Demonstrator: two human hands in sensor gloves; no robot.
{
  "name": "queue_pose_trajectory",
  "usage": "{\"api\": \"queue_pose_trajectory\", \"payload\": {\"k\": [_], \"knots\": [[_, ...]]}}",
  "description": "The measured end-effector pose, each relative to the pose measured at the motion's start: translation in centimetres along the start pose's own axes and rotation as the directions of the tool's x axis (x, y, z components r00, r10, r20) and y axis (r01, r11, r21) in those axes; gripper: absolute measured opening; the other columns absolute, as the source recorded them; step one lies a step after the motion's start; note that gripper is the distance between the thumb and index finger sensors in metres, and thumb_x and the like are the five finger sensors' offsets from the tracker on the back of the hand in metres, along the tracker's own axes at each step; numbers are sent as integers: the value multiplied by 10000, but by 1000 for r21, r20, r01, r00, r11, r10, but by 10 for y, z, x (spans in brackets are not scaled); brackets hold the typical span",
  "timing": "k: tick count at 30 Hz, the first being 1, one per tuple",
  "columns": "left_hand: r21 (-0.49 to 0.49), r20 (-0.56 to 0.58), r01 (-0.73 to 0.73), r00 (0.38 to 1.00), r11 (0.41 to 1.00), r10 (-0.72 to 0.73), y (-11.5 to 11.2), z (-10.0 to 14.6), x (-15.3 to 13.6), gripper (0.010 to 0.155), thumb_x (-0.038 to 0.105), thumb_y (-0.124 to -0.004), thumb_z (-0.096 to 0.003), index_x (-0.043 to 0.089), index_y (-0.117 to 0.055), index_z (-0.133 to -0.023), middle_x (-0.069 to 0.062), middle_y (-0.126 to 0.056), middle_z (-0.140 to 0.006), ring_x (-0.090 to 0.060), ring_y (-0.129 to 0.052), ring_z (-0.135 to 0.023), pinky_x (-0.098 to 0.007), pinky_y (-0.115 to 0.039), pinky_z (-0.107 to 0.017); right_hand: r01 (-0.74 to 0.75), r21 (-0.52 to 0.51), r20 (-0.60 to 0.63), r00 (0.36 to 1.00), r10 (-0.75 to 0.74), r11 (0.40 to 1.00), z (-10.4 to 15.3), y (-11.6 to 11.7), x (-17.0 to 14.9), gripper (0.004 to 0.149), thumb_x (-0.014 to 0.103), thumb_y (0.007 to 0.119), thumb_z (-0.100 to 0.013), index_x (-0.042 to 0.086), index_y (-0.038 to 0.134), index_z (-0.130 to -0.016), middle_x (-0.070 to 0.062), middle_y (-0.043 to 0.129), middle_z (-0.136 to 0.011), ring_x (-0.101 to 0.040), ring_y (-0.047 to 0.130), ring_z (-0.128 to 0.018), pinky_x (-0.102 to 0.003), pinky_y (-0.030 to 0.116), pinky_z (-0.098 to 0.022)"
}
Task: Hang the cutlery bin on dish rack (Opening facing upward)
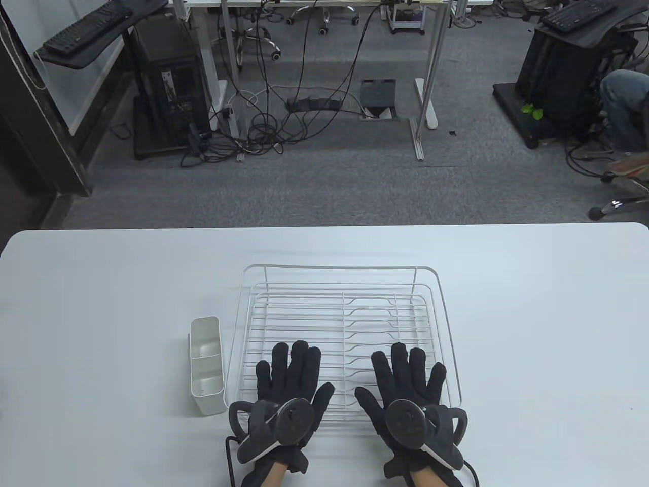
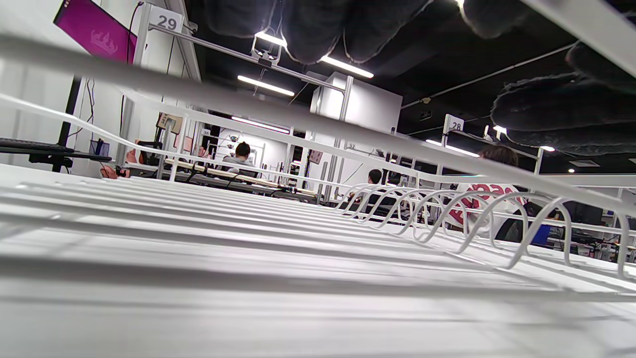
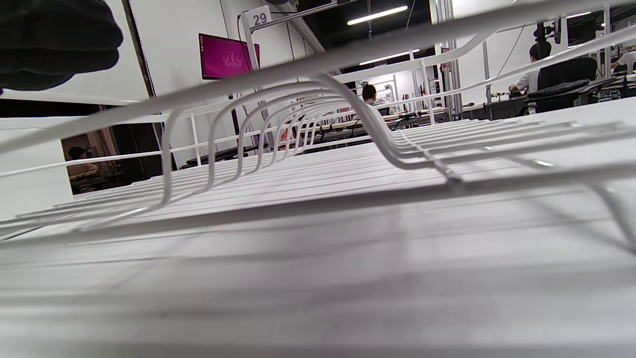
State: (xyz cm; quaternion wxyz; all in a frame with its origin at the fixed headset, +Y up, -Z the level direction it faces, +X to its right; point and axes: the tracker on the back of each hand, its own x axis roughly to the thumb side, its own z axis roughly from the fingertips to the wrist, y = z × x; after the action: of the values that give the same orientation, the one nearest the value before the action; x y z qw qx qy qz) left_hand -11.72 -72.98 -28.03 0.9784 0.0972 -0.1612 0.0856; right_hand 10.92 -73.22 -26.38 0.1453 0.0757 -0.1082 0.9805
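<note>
A white wire dish rack sits mid-table. The white cutlery bin stands upright on the table just left of the rack, its opening facing up and showing two compartments. My left hand lies flat, fingers spread, over the rack's near left part. My right hand lies flat the same way over its near right part. Neither hand holds anything or touches the bin. In the left wrist view the rack's wires fill the frame, with fingertips at the top. The right wrist view shows the rack close up.
The white table spreads wide on both sides of the rack. Beyond its far edge lie grey carpet, desk legs and cables. A seated person is at the far right.
</note>
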Motion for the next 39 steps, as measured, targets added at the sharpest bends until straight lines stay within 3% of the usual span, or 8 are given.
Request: {"api": "queue_pose_trajectory", "payload": {"k": [9, 18, 23, 27, 34, 39], "knots": [[8, 3, -116, 993, 993, 116, 8, 1, -4, 706, 643, -475, -600, 260, -342, -1178, -71, -356, -1238, -383, -250, -1124, -639, -241, -736, 1, 1, 0, 1000, -1, 1000, 0, 0, 0, 747, 642, 542, -553, 178, 512, -1138, -222, 433, -1189, -488, 317, -1073, -656, 63, -659], [228, 15, -228, 973, 946, 231, 51, 17, -19, 676, 610, -490, -614, 284, -304, -1177, -50, -262, -1244, -353, -111, -1105, -591, -155, -740, 3, 2, 0, 1000, -3, 1000, 0, 0, 0, 746, 639, 543, -554, 176, 513, -1138, -223, 436, -1189, -487, 313, -1071, -652, 60, -659], [326, -57, -244, 959, 913, 277, 63, 26, -43, 677, 606, -494, -616, 283, -296, -1177, -47, -249, -1243, -354, -100, -1102, -590, -148, -736, 3, 1, 0, 1000, -3, 1000, 0, 0, 0, 745, 638, 543, -554, 175, 514, -1137, -227, 438, -1188, -488, 314, -1070, -651, 59, -659], [369, -132, -353, 896, 860, 424, 63, 33, -72, 675, 596, -504, -618, 280, -296, -1177, -48, -239, -1242, -356, -84, -1097, -587, -131, -730, 2, 1, 0, 1000, -2, 1000, 0, 0, 0, 746, 637, 543, -554, 173, 514, -1138, -225, 440, -1188, -486, 313, -1071, -650, 58, -659], [455, -279, -405, 781, 793, 558, 59, 48, -113, 673, 593, -503, -621, 280, -293, -1179, -45, -212, -1240, -366, -60, -1084, -614, -152, -722, 2, 1, 0, 1000, -2, 1000, 0, 0, 0, 744, 636, 543, -555, 174, 517, -1137, -226, 446, -1187, -486, 314, -1070, -648, 57, -660], [481, -384, -478, 639, 735, 667, 42, 59, -142, 673, 576, -508, -627, 269, -268, -1175, -57, -189, -1232, -385, -50, -1071, -627, -166, -715, 2, 1, 0, 1000, -2, 1000, 0, 0, 0, 742, 635, 543, -555, 174, 521, -1137, -229, 445, -1187, -487, 312, -1069, -646, 56, -659]]}}
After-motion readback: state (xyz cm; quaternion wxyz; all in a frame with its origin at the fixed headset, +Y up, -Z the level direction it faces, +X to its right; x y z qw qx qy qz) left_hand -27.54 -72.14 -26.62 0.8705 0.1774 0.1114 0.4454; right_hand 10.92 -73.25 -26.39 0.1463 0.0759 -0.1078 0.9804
